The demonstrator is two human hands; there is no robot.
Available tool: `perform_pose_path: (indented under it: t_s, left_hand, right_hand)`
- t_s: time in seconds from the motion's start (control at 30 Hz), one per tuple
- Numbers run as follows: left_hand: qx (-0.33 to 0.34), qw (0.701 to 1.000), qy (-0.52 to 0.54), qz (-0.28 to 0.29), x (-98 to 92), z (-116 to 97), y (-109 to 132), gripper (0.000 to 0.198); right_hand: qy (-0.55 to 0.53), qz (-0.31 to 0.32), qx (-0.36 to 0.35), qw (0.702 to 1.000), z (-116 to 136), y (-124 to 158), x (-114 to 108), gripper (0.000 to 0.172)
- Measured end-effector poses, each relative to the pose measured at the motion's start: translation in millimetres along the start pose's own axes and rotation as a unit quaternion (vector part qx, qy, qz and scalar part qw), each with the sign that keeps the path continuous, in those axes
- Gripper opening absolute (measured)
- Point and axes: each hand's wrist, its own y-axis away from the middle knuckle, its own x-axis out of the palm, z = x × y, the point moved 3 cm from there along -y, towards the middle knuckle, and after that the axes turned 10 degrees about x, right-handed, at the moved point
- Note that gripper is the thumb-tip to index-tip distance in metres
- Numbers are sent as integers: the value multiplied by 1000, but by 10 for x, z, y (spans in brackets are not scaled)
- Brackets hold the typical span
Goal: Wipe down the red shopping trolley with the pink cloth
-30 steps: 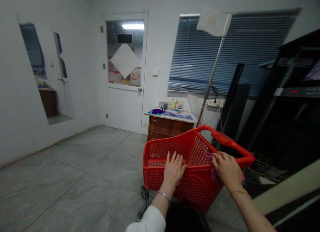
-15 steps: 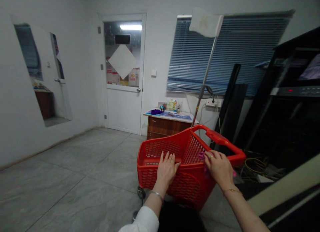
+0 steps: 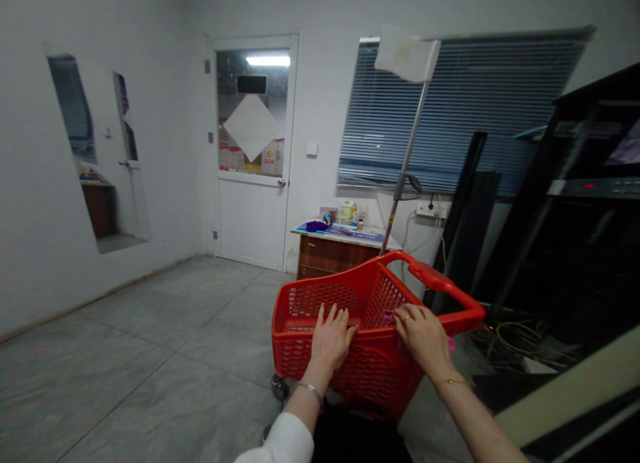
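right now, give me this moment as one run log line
left hand: on near rim of red cart; right hand: holds pink cloth, same rim; desk: beyond cart

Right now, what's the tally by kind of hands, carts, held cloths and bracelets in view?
Left hand and right hand: 2
Red cart: 1
Pink cloth: 1
Silver bracelet and gold bracelet: 2
Total: 6

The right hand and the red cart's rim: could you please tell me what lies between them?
In the head view, a pink cloth lies between the right hand and the red cart's rim.
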Motion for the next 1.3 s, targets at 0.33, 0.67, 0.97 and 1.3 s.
perform_pose_path:
  t_s: [0.33, 0.67, 0.97, 1.3]
  left_hand:
    - [-11, 1000, 4, -13, 17, -42, -16, 45]
    - [0, 1000, 8, -9, -1, -15, 3, 44]
    - [-11, 1000, 13, 2, -23, -26, -4, 44]
    - [-16, 1000, 13, 5, -21, -76, -18, 45]
  right_hand:
    - [-7, -20, 28, 999, -95, 67, 51, 29]
    - [24, -53, 80, 995, -1073, -153, -60, 31]
    - [15, -24, 45, 999, -131, 14, -26, 27]
    - [33, -72, 127, 989, -1282, -154, -50, 30]
